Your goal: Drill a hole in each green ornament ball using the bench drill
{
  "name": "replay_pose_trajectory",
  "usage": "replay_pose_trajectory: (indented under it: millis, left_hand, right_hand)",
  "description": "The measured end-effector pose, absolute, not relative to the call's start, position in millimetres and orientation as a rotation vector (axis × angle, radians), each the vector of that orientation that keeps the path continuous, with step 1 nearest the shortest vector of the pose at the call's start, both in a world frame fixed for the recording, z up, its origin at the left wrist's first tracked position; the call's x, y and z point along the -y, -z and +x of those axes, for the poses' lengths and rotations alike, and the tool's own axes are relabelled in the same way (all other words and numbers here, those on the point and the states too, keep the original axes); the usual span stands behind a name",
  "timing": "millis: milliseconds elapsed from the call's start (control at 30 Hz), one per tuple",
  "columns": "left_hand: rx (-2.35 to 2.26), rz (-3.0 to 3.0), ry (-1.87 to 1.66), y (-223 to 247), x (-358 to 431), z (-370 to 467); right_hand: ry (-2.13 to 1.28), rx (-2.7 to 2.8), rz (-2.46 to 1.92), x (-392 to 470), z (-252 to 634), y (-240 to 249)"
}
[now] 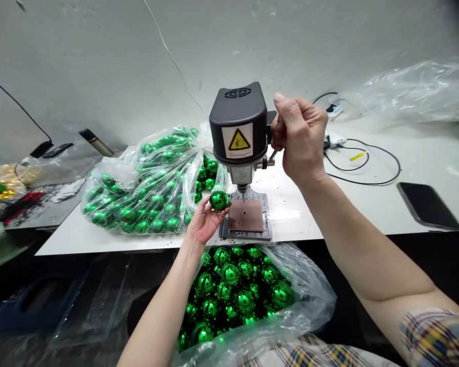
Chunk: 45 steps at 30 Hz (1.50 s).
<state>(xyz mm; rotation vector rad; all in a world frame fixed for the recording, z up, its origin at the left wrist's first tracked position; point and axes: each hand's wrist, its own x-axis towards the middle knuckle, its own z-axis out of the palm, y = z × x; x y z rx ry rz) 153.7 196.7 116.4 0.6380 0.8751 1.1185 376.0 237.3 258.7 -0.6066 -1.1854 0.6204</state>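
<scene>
My left hand [203,224] holds a shiny green ball [219,200] just left of the drill press's base. Closed round the lever at the right side of the black drill press [238,117] is my right hand [301,135]; its fingers mostly hide the lever. Below the drill bit, a brown block [246,215] with a small hole lies on the grey base plate [268,216]. The ball is beside the block, not under the bit. An open plastic bag of green balls [231,275] sits in front of the table edge, beneath my left forearm.
A full clear bag of green balls [153,196] lies left of the press on the white table [302,219]. Toward the right are a phone [428,205], black cables [386,181] and plastic sheeting [413,97]. A white glove [69,190] lies far left.
</scene>
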Motion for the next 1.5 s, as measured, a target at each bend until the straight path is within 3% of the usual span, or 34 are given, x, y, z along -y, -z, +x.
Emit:
replay_pose_trajectory:
  millis: [400, 967, 1500]
  left_hand:
    - [-1.215, 1.147, -1.044, -89.3, -191.8, 172.0]
    - [-1.338, 1.753, -1.064, -54.4, -207.0, 200.8]
    - [-1.316, 1.798, -1.146, -42.9, -207.7, 203.3]
  right_hand:
    - [-0.59, 1.157, -0.595, -243.7, 374.4, -256.0]
    - [-0.583, 1.177, -0.579, -249.1, 377.3, -251.9]
    - [-0.404, 1.207, -0.461, -199.4, 366.4, -235.0]
